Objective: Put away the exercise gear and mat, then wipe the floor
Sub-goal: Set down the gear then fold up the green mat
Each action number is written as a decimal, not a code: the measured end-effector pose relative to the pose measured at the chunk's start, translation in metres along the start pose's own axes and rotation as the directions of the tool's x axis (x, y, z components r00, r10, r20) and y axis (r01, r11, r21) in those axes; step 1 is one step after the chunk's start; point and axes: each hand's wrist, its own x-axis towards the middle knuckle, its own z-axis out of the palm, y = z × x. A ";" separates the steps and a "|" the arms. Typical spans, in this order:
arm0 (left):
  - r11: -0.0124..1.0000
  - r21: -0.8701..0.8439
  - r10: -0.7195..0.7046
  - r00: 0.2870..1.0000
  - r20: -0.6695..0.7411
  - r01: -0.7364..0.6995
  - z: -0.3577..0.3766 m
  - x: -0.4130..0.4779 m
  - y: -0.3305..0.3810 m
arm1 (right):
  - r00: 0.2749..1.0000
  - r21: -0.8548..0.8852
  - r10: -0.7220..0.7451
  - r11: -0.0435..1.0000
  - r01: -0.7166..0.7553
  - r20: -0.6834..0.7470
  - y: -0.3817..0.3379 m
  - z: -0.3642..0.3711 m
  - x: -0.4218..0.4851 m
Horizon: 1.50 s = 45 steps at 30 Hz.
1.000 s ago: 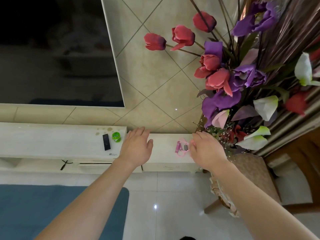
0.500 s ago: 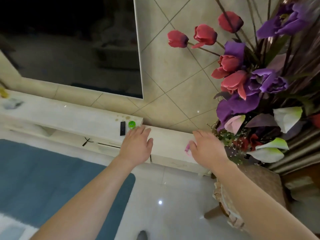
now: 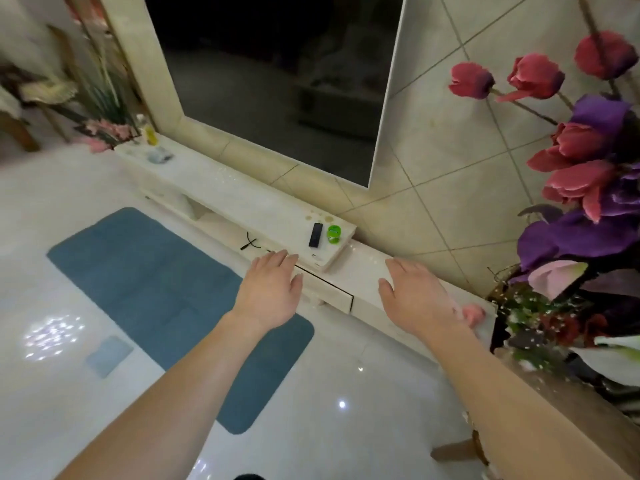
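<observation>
Blue mat lies spread on the floor left of the left hand; pink gear is set just right of the right hand. Both hands are held flat, empty. The mat is judged next; a lowered two-handed grip is called for.

Home living room (wall television, flowers)

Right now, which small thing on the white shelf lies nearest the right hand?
The pink thing, blurred, showing just past the right hand at the shelf's right end. The black remote and green tub lie farther left, on the raised part.
</observation>
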 end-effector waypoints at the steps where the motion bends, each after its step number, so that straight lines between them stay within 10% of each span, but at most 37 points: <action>1: 1.000 -0.004 -0.013 1.000 -0.004 0.013 -0.003 -0.007 -0.008 | 1.000 -0.001 -0.013 1.000 0.013 -0.005 -0.010 0.001 0.000; 27: 0.916 -0.017 -0.401 0.915 -0.045 0.401 -0.076 -0.199 -0.324 | 0.939 0.015 -0.338 0.941 0.338 0.057 -0.374 0.070 -0.008; 45: 0.833 0.023 -0.551 0.833 -0.057 0.553 -0.131 -0.160 -0.580 | 0.845 0.047 -0.524 0.852 0.522 0.106 -0.620 0.124 0.158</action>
